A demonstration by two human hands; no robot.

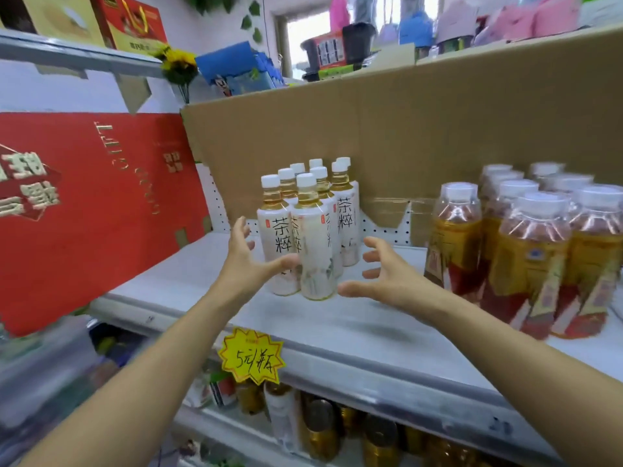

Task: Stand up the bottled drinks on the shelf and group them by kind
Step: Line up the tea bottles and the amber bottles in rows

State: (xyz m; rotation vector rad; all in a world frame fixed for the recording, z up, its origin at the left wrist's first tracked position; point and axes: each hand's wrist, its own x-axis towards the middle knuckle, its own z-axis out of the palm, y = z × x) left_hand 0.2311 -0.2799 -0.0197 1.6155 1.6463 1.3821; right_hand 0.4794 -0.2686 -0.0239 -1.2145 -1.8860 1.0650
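Tea bottles (310, 230) and amber drink bottles (526, 257) stand grouped on the shelf (337, 325). The left hand (246, 261) and right hand (381, 274), fingers (374, 242) spread, are apparently finishing.

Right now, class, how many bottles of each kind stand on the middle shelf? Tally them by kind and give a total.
White-label tea bottles: 8
Amber bottles with red and gold labels: about 8 (blurred, and the group reaches the right edge of the picture)
Total: about 16
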